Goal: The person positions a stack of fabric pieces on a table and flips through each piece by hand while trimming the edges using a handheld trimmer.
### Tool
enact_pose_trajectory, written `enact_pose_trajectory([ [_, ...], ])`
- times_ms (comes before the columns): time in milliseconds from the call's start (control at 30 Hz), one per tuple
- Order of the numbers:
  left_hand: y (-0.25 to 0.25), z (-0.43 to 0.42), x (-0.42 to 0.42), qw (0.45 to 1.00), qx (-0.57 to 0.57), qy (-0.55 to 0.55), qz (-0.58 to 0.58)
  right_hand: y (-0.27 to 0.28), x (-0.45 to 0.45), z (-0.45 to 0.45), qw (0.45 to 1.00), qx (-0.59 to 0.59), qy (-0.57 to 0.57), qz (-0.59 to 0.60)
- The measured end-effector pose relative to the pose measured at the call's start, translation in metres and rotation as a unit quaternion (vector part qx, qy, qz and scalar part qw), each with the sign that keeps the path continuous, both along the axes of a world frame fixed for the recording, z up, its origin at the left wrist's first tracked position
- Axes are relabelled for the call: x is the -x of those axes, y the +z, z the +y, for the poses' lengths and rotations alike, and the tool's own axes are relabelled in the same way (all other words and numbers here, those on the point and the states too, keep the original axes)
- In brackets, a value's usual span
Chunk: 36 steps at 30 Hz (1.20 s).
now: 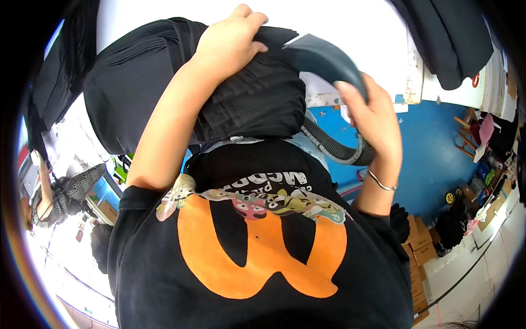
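A stack of folded black cloth pieces lies on the white table in front of me, its near side hanging toward my body. My left hand is on top of it, thumb and fingers closed around a black cloth edge. In my right hand is a dark curved vacuum nozzle, with my fingers wrapped around its handle. Its wide mouth touches or hovers just over the cloth beside my left hand; I cannot tell which. A ribbed grey hose curves from the handle toward my lap.
More black cloth lies on the table at the upper right, and dark cloth hangs at the left. Another person is at the far left. Cardboard boxes stand on the right. The floor is blue.
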<state>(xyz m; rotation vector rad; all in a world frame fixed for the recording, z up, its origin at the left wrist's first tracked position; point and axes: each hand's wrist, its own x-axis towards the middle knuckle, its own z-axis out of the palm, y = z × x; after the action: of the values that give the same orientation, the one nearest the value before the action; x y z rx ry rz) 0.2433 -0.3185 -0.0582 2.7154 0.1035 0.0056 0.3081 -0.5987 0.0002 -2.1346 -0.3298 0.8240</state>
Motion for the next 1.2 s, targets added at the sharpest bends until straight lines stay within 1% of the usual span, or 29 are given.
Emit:
enact_pose_trajectory([
  [33,-0.001,0.001,-0.005,1.0,0.004,-0.003,0.001,0.003,0.0,0.011,0.996,0.07,0.045,-0.01],
  [100,-0.007,0.009,-0.014,0.993,-0.058,-0.086,0.053,-0.007,-0.001,0.021,1.0,0.026,0.003,0.004],
  [133,-0.01,0.009,-0.009,0.996,-0.028,-0.085,-0.004,-0.001,-0.002,0.021,0.998,-0.017,-0.054,0.03],
  [167,-0.01,0.012,-0.005,0.996,-0.032,-0.086,-0.002,0.007,-0.002,0.019,0.99,-0.06,-0.112,0.057],
  [200,-0.007,0.013,0.0,0.997,0.05,-0.062,0.013,0.009,-0.003,0.008,0.986,-0.098,-0.126,0.049],
  [233,-0.006,0.014,0.003,0.99,0.133,-0.039,0.026,0.013,-0.004,-0.006,0.986,-0.089,-0.131,0.061],
  [267,-0.007,0.014,0.005,0.99,0.133,-0.043,0.025,0.009,-0.003,-0.019,0.987,-0.09,-0.103,0.083],
  [300,-0.009,0.013,0.007,0.984,0.177,-0.028,0.007,0.009,-0.004,-0.022,0.988,-0.092,-0.072,0.103],
  [333,-0.01,0.011,0.01,0.975,0.221,-0.013,-0.009,0.006,-0.002,-0.021,0.995,-0.028,-0.034,0.092],
  [367,-0.01,0.012,0.013,0.975,0.224,-0.015,-0.006,-0.006,-0.003,-0.014,0.998,-0.016,0.056,0.022],
  [433,-0.002,0.015,0.014,0.97,0.237,-0.049,-0.038,-0.017,-0.002,0.004,0.996,-0.068,0.023,0.049],
  [467,0.0,0.015,0.017,0.966,0.242,-0.051,-0.073,-0.011,-0.002,0.009,0.991,-0.111,-0.037,0.069],
  [500,0.003,0.016,0.021,0.967,0.238,-0.053,-0.07,-0.003,-0.003,0.014,0.98,-0.153,-0.096,0.087],
  [567,0.012,0.014,0.03,0.989,0.13,-0.052,-0.056,0.007,-0.004,-0.005,0.982,-0.124,-0.123,0.072],
  [600,0.011,0.01,0.03,0.993,0.08,-0.053,-0.063,0.006,-0.004,-0.014,0.983,-0.124,-0.099,0.092],
  [633,0.011,0.01,0.025,0.993,0.08,-0.054,-0.066,0.003,-0.004,-0.02,0.983,-0.123,-0.073,0.111],
  [700,0.015,0.006,0.016,0.996,0.037,-0.037,0.07,-0.015,-0.004,-0.013,0.997,-0.057,0.057,0.022],
  [733,0.02,0.004,0.011,0.992,0.016,-0.032,0.125,-0.008,-0.002,0.004,0.997,-0.027,0.073,-0.003],
  [767,0.019,0.006,0.013,0.992,0.014,-0.031,0.124,-0.005,-0.004,0.009,0.997,-0.028,0.074,-0.004],
  [833,0.015,0.014,0.021,0.994,0.085,-0.044,0.051,-0.004,-0.007,0.016,0.991,-0.091,-0.064,0.079],
  [867,0.012,0.014,0.029,0.994,0.106,-0.023,0.018,-0.002,-0.008,0.007,0.986,-0.123,-0.096,0.057],
  [900,0.011,0.014,0.034,0.994,0.104,-0.024,0.021,0.003,-0.006,-0.004,0.983,-0.134,-0.108,0.057],
  [967,0.008,0.011,0.038,0.989,0.149,0.001,-0.005,-0.003,-0.003,-0.025,0.986,-0.129,-0.039,0.103],
  [1000,0.0,0.015,0.039,0.98,0.196,-0.024,-0.035,-0.004,-0.002,-0.019,0.993,-0.102,0.026,0.061],
  [1033,0.001,0.014,0.039,0.979,0.199,-0.026,-0.035,-0.006,0.001,-0.006,0.993,-0.073,0.092,0.018],
  [1100,0.01,0.015,0.036,0.939,0.342,0.019,0.016,-0.003,0.001,0.011,0.993,-0.063,0.101,0.009],
  [1167,0.025,0.015,0.043,0.939,0.327,0.05,-0.091,0.003,-0.006,0.013,0.997,-0.046,-0.015,0.059],
  [1200,0.028,0.021,0.049,0.931,0.305,0.14,-0.141,0.012,-0.009,0.002,0.996,-0.074,-0.039,0.039],
])
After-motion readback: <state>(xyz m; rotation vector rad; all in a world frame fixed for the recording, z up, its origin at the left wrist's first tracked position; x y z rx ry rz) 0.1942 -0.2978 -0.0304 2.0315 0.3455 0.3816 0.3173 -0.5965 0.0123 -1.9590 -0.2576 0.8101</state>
